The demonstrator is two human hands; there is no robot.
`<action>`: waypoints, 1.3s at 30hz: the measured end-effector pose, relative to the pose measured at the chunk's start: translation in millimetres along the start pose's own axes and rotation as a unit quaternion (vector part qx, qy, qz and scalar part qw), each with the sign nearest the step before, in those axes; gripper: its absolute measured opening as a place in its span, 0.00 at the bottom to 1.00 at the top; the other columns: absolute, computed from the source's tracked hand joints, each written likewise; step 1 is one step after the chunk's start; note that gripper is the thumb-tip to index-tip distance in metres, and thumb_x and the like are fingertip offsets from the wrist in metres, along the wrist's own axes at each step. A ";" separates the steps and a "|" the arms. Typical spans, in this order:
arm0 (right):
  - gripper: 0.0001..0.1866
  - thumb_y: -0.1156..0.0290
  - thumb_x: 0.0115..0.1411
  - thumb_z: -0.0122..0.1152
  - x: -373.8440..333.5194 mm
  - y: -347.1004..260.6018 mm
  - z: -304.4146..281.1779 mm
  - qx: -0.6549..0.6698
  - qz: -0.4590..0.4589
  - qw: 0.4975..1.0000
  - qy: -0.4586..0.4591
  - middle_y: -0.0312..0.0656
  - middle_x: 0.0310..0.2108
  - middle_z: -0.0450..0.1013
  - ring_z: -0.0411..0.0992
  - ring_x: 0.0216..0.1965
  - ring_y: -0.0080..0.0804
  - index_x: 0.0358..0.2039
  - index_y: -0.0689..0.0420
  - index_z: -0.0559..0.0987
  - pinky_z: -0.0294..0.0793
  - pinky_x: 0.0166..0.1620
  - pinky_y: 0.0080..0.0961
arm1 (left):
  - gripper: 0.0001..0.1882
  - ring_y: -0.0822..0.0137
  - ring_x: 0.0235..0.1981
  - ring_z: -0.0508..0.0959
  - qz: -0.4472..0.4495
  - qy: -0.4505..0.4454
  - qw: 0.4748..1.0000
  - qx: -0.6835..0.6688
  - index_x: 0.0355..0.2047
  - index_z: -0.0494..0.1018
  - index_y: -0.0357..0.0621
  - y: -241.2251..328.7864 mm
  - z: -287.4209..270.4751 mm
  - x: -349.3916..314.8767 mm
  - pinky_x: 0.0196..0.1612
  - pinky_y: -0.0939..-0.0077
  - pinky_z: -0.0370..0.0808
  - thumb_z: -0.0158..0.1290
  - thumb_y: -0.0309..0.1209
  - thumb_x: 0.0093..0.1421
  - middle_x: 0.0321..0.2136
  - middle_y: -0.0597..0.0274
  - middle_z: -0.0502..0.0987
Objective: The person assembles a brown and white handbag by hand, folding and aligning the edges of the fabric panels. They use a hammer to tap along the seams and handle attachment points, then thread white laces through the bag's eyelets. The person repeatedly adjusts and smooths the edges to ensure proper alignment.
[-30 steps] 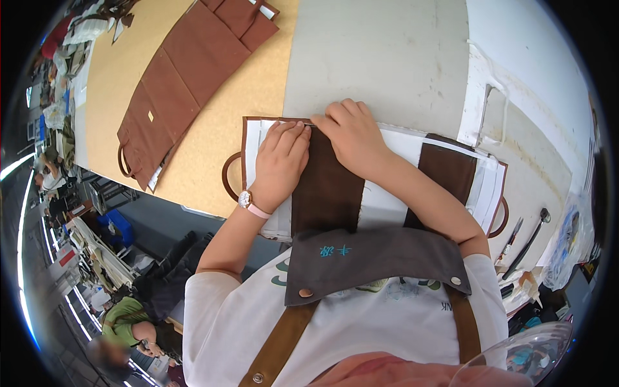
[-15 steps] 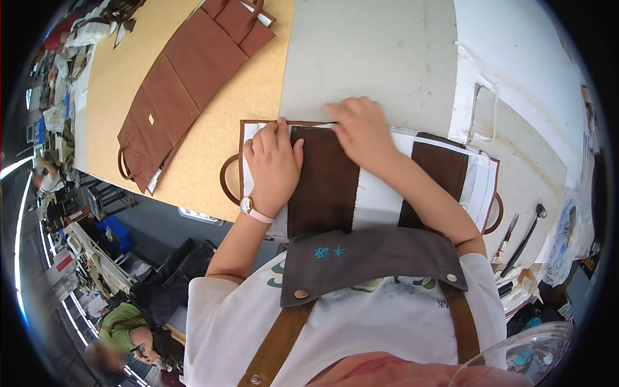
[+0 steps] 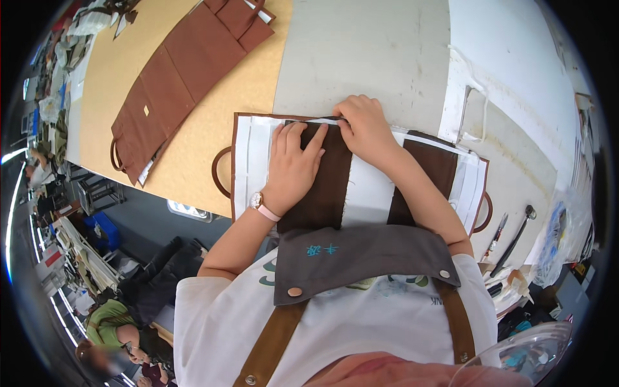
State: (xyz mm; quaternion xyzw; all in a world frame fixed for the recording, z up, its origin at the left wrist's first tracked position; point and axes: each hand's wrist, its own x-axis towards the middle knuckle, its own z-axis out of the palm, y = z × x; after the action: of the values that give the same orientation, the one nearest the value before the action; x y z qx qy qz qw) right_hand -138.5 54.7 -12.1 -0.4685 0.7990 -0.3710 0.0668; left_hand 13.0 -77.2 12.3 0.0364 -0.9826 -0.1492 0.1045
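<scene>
A flat brown bag piece (image 3: 371,187) lies before me, its inner side up, with white backing and dark brown strips. A brown handle (image 3: 219,173) loops out at its left end and another handle (image 3: 485,214) at its right. My left hand (image 3: 296,158) rests flat on the left dark strip, fingers spread toward the far edge. Along that far edge, my right hand (image 3: 369,129) has thumb and fingers closed on the brown rim, beside the left fingertips. A narrow white strip shows under the rim there.
A second brown bag piece (image 3: 187,80) lies at the far left on the tan board (image 3: 248,129). To the right are a slim pointed tool (image 3: 496,235), a black-handled tool (image 3: 514,242) and clear plastic (image 3: 551,242). Another person (image 3: 113,326) is at the lower left.
My left hand has slid right along the far edge onto the dark strip. My right hand, blurred above the rim before, has come down and closed on it.
</scene>
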 end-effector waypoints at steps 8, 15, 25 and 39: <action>0.06 0.80 0.52 0.61 9.0 -5.3 -2.0 -0.020 0.004 0.999 -0.033 0.40 0.31 0.70 0.69 0.38 0.41 0.31 0.58 0.76 0.66 0.45 0.37 | 0.24 0.45 0.52 0.66 -0.014 0.007 1.000 0.006 0.59 0.72 0.48 3.2 0.2 3.1 0.60 0.50 0.64 0.56 0.30 0.61 0.49 0.45 0.67; 0.05 0.80 0.47 0.60 -2.0 7.9 -4.3 -0.044 -0.168 0.984 -0.027 0.40 0.31 0.69 0.68 0.37 0.38 0.26 0.59 0.76 0.72 0.41 0.32 | 0.23 0.46 0.52 0.67 -0.022 0.011 0.999 0.023 0.58 0.73 0.51 2.0 -0.5 5.2 0.60 0.51 0.64 0.56 0.31 0.61 0.49 0.48 0.68; 0.10 0.76 0.46 0.61 -10.6 -3.0 -11.4 -0.169 -0.226 0.959 -0.018 0.36 0.31 0.69 0.66 0.37 0.32 0.32 0.60 0.81 0.71 0.39 0.26 | 0.22 0.51 0.50 0.71 -0.040 0.056 0.998 0.009 0.53 0.73 0.38 0.3 1.1 10.4 0.57 0.57 0.67 0.58 0.28 0.58 0.48 0.52 0.71; 0.17 0.77 0.52 0.60 -9.7 -12.0 -9.3 -0.145 -0.160 0.976 -0.004 0.39 0.32 0.69 0.67 0.38 0.39 0.45 0.58 0.82 0.68 0.42 0.33 | 0.24 0.51 0.63 0.67 -0.033 0.002 0.999 -0.008 0.58 0.69 0.35 9.2 13.6 0.6 0.67 0.49 0.57 0.54 0.30 0.62 0.57 0.48 0.69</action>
State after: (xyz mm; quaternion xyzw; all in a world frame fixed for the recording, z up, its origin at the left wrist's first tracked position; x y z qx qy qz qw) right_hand -129.0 63.9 0.1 -0.5966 0.7586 -0.2553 -0.0588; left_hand 9.0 -64.6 2.5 0.0683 -0.9794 -0.1608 0.1013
